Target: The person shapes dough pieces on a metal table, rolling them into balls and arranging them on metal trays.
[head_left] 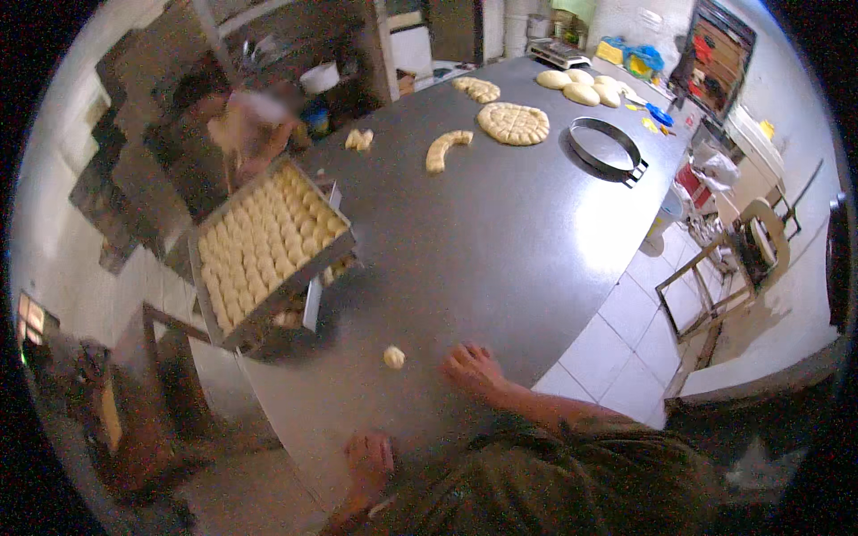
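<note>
One dough ball [394, 358], left hand [370, 457] blurred, right hand [471, 365] curled, grip unclear (palms hidden)

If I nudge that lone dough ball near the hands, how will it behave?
The small dough ball looks roughly round, so it may roll on the smooth tabletop. Its pale, apparently unbaked surface suggests it would probably dent under a firm pinch.

Open tabletop [429, 250] between tray [290, 284] and ring [592, 164]

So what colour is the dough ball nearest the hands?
The dough ball is pale cream, head view.
</note>
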Motion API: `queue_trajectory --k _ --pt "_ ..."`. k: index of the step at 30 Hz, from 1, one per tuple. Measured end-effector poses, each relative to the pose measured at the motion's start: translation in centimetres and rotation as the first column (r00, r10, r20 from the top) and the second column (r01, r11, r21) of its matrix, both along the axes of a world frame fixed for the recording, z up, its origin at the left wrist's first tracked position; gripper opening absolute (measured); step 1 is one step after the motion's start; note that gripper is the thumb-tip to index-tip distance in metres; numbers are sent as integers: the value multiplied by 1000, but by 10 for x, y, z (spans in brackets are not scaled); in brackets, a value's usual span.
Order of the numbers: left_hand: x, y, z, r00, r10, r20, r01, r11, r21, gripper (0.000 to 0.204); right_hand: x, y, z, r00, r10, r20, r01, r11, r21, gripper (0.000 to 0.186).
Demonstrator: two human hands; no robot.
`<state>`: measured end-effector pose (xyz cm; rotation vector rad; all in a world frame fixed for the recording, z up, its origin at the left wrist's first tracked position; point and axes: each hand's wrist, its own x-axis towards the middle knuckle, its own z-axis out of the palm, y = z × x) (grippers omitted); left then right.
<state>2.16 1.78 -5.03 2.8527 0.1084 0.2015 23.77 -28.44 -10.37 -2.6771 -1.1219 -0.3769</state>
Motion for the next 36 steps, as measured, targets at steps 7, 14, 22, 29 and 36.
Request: queue_trajectory --k 7,14,22,29,36 --pt "-7 77 -42 952 164 260 -221 953 208 34 119 -3 68 909 -393 -139 397 918 -1 44" --pt "24 139 -65 969 54 242 -141 923 359 36 99 -45 88 958 -192 -213 181 981 -73 41" --pt "-5 53 -34 985 157 68 -159 987 26 46 90 -45 48 992 -78 -103 85 994 65 41" --pt "99 39 -46 895 411 174 -424 905 44 25 191 -18 18 836 -334 -436 359 933 -26 33" --pt "40 77 -17 929 289 230 -330 930 164 18 139 -60 41 936 -347 58 351 926 -140 36"
